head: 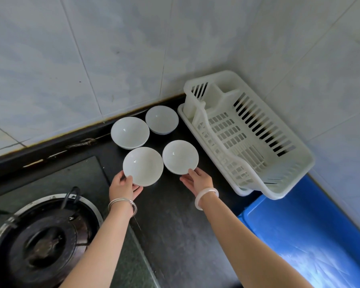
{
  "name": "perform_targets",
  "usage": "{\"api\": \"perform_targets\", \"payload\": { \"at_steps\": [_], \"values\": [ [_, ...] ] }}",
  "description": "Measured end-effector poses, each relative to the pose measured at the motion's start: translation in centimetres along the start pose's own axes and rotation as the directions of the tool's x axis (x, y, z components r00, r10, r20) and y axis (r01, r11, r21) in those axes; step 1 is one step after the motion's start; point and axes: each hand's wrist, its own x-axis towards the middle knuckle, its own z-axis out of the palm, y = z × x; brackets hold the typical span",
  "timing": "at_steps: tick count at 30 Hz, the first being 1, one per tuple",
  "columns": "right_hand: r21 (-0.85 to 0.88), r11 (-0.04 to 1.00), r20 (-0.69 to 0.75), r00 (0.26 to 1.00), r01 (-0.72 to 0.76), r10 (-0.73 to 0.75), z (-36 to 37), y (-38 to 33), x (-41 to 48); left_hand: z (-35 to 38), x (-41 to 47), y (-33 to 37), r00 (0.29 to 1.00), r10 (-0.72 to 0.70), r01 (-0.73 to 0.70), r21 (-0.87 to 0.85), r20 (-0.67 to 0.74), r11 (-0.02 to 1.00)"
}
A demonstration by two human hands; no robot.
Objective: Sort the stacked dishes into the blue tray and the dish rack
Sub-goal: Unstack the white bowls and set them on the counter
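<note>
I'm looking down into the corner of a home kitchen; pale marbled wall tiles meet a dark stone countertop along a worn, grimy seam; a gas burner with a blackened ring and a metal pan support sits sunk into the glass hob at lower left; a white plastic dish rack on its drip tray stands tucked against the wall; four white bowls sit on the counter beside it; a blue tray lies at the right edge.
</note>
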Motion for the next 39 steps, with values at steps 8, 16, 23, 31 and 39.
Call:
{"api": "perform_targets", "payload": {
  "at_steps": [8, 16, 23, 31, 39],
  "values": [
    [-0.014, 1.0, -0.025, 1.0, -0.002, 0.002, 2.3, -1.7, 1.4, 0.6, 0.1, 0.0, 1.0, -0.022, 0.022, -0.031, 0.001, 0.999],
    [-0.102, 0.995, -0.022, 1.0, 0.003, -0.005, 3.0, -2.2, 1.4, 0.7, 0.2, -0.3, 1.0, -0.014, 0.015, -0.045, 0.015, 0.999],
    [-0.264, 0.964, 0.045, 0.998, -0.033, 0.046, 2.8, -2.6, 0.4, 0.8, -0.5, -0.5, 0.999, 0.032, -0.033, -0.019, -0.035, 0.999],
    [-0.326, 0.939, 0.129, 0.989, 0.106, -0.067, -1.8, -3.0, -3.0, 0.5, -3.3, -3.1, 0.992, 0.126, -0.128, 0.288, 0.025, 0.949],
    [-0.733, 0.596, 0.108, 0.921, 0.329, -0.375, -16.0, 0.2, -11.2, 1.5, -13.0, -10.1, 0.922, 0.092, -0.314, 0.588, 0.375, 0.745]
  ]
}}
